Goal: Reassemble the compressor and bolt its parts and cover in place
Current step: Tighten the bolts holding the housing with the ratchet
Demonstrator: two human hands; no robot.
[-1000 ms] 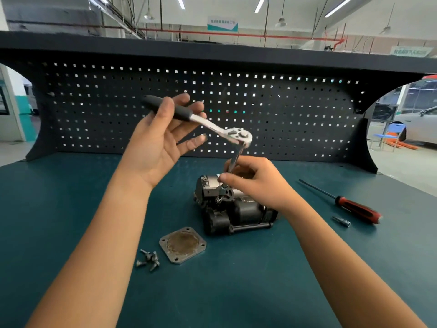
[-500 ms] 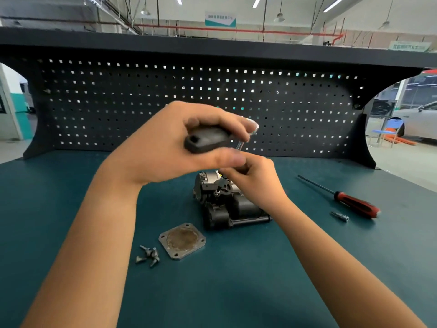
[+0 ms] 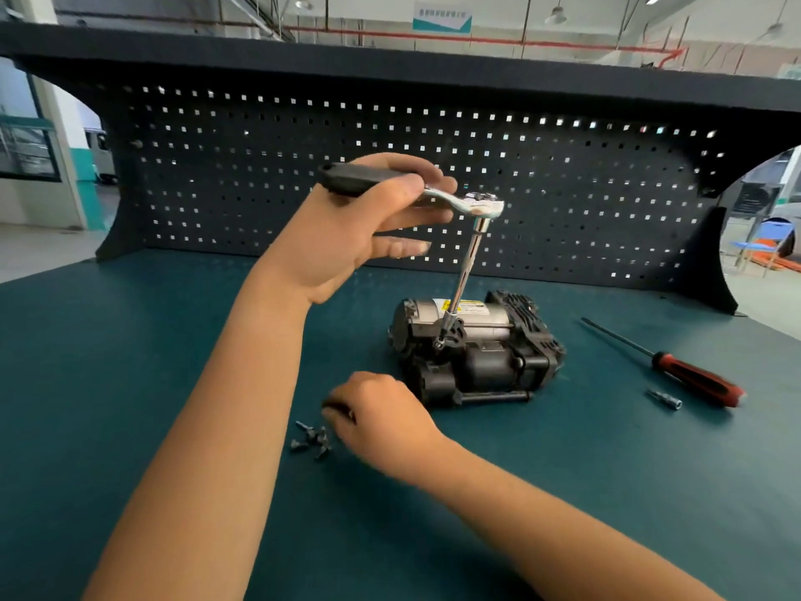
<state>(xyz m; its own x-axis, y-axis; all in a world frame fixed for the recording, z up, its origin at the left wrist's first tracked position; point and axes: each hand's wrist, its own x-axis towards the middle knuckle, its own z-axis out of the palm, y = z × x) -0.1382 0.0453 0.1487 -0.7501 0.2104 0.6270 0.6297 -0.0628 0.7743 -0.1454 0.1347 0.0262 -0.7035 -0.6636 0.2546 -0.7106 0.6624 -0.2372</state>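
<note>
On the teal tabletop (image 3: 130, 362), furthest left of the parts, a small cluster of loose bolts (image 3: 313, 440) lies close to you. Your left hand (image 3: 346, 240) is raised above the tabletop in front of the black pegboard (image 3: 216, 175), its grip closed round the black handle of the ratchet (image 3: 481, 206), thumb on the near side and fingers over the top. Below it your right hand (image 3: 381, 418) rests low at the tabletop, just right of the bolts and just in front of the compressor's near left corner. Its fingers are curled downward, and you cannot tell from here whether that grip holds anything, since the fingertips are hidden under the hand and blurred. From the ratchet's chrome head a long extension (image 3: 466, 275) slants down and to the left, and its lower tip sits on a fitting on top of the compressor (image 3: 490, 362). The compressor lies on its side near the middle of the tabletop, silver motor body behind and dark castings in front. Well to its right lies a screwdriver (image 3: 698, 381) with a red and black handle, shaft pointing back left, and a small metal bit (image 3: 665, 400) lies just in front of that handle.
</note>
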